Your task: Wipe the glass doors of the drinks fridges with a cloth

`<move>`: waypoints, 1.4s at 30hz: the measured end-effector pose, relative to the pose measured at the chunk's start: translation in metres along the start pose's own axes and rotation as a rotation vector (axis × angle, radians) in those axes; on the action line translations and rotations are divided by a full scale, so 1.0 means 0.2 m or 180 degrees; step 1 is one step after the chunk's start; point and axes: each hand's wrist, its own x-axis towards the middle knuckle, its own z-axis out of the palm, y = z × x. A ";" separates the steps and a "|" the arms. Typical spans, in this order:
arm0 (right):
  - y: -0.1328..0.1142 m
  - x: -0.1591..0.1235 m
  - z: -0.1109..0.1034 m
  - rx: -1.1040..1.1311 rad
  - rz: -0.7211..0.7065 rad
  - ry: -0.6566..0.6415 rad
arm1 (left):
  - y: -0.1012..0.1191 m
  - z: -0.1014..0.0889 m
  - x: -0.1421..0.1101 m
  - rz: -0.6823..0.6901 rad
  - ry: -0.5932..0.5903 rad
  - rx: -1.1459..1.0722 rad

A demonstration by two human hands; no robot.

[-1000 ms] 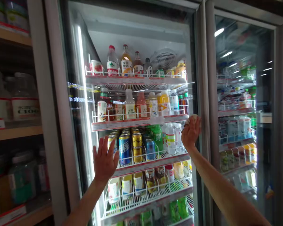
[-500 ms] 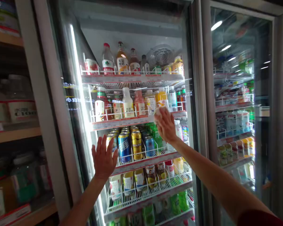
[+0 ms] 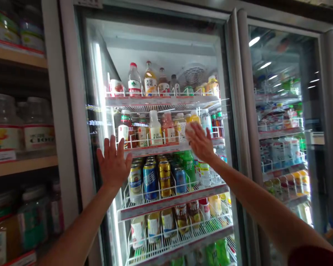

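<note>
My left hand (image 3: 114, 160) has its fingers spread and upright, palm toward the glass door (image 3: 166, 37) of a lit drinks cooler. It lies over the left side of the door, in front of the second shelf and the cans. My right hand (image 3: 201, 142) presses a whitish cloth (image 3: 190, 132) toward the same glass, in front of the bottles at the right of the second shelf. Most of the cloth is covered by the fingers, and its exact kind is hard to make out. Behind the glass stand bottles (image 3: 155, 129) and a gold can (image 3: 164, 177).
To the left, an open wooden shelf (image 3: 24, 166) holds large bottles and jars. A metal door frame (image 3: 244, 111) runs upright at the right. Past it stands a second glass-door cooler (image 3: 283, 140) with stocked shelves and ceiling lights reflected in it.
My left hand has shifted up and to the left across the glass. The right hand with the cloth stays near the second shelf's right side. The view has tilted up slightly.
</note>
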 end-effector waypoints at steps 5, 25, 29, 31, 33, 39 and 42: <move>0.13 0.12 0.02 -0.0090 0.1823 0.0765 | 0.00 0.00 -0.01 -0.0007 0.0062 -0.0039; -0.11 0.23 0.01 0.0217 0.0298 0.0031 | 0.00 0.01 -0.01 0.0048 0.0135 0.0130; -0.06 0.33 0.03 0.0117 0.1610 0.0486 | 0.00 0.01 -0.01 0.0067 0.0140 0.0150; -0.19 0.33 0.05 0.0215 0.0733 0.0226 | 0.00 0.01 -0.01 0.0050 0.0141 0.0146; -0.33 0.33 0.05 0.0338 -0.0538 -0.0132 | 0.00 0.00 -0.01 0.0027 0.0136 0.0146; -0.36 0.57 0.05 0.0274 0.0823 0.0228 | -0.09 -0.10 -0.04 0.0336 -0.0112 0.0358; -0.50 0.67 0.08 0.0406 0.0745 0.0185 | -0.19 -0.20 -0.08 0.0274 -0.0094 0.0558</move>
